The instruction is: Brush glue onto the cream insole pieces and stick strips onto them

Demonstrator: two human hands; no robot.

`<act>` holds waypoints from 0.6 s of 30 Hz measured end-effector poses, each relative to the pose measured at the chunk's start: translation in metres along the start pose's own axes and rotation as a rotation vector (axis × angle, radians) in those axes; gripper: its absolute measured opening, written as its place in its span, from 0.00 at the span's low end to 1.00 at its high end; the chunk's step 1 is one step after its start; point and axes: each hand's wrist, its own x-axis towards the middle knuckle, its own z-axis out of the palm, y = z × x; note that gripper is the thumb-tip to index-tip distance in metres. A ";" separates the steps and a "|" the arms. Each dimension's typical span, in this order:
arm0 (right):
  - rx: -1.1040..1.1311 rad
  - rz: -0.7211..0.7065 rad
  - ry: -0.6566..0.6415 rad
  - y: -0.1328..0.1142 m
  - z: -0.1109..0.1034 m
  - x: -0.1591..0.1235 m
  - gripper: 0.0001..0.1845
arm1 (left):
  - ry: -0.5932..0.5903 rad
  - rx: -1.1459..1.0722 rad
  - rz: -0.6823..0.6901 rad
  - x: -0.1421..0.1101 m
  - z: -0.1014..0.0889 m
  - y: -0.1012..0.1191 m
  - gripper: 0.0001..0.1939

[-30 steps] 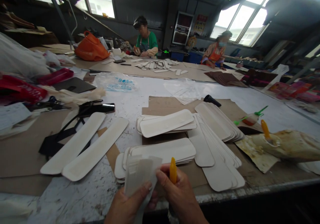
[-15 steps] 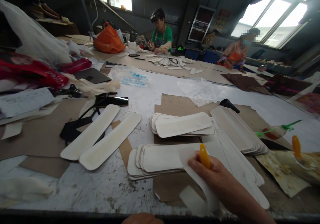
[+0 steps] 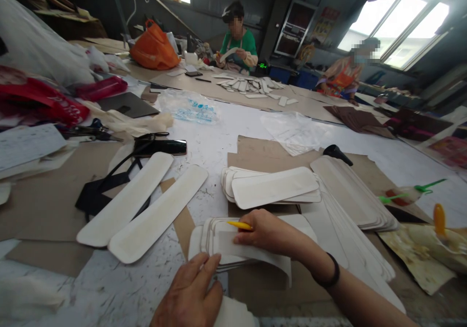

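In my right hand [image 3: 260, 229] is a slim yellow tool [image 3: 238, 225], its tip pointing left; the fingers also pinch a thin pale sheet [image 3: 272, 259]. That sheet lies over a stack of long white rounded panels [image 3: 204, 232], its near edge hanging past them. My left hand [image 3: 193, 290] rests with fingers stretched out, fingertips at the near left end of the stack. Below its palm, a white piece [image 3: 235, 313] shows partly at the bottom edge. Behind is another panel stack [image 3: 275, 188].
Two separate panels [image 3: 158, 212] lie at left, partly over a black strapped item [image 3: 95, 195]. Fanned panels [image 3: 350, 195] lie right, near a stained glue-like container [image 3: 438, 244] with a yellow handle. Across the table are an orange bag [image 3: 155, 47] and two people [image 3: 239, 45].
My right hand has moved left along the stack with the yellow tool and sheet. My left hand has risen from the bottom edge to the stack. The person in green now lifts a pale strip.
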 end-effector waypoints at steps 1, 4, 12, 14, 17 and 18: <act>-0.012 0.001 -0.011 0.001 0.000 0.002 0.15 | -0.002 -0.006 0.009 0.002 0.001 -0.002 0.18; -0.063 0.032 -0.076 0.001 -0.001 0.004 0.11 | 0.013 -0.036 -0.001 0.009 0.006 -0.005 0.20; -0.219 0.023 -0.132 0.001 -0.001 0.009 0.11 | -0.050 -0.014 -0.042 0.018 0.015 -0.004 0.19; -0.246 0.017 -0.130 0.000 0.001 0.010 0.12 | -0.084 -0.028 -0.047 0.018 0.015 -0.006 0.19; -0.297 0.011 -0.120 -0.002 0.004 0.009 0.13 | -0.115 -0.042 -0.032 0.016 0.016 -0.010 0.19; -0.318 0.006 -0.121 -0.002 0.004 0.006 0.14 | -0.124 -0.040 -0.011 0.016 0.016 -0.013 0.18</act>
